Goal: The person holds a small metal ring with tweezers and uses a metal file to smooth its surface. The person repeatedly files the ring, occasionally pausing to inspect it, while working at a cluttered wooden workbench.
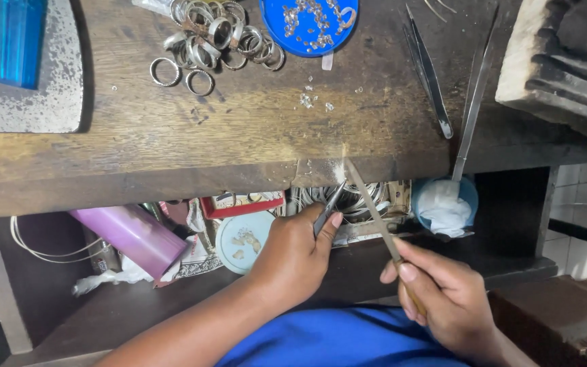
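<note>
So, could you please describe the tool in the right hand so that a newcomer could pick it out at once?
Start at the front edge of the wooden bench and find the notch near its middle. The thin file slants from that notch down into the right hand. Unlike the tweezers lying flat on the benchtop, it is held at an angle and has a wooden handle.

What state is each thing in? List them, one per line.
Left hand: closed on small pliers.
Right hand: gripping a needle file, tip at the bench edge.
Rings: heaped, two lying apart.
Blue dish: holding small pieces.
Tweezers: lying unused.
</note>
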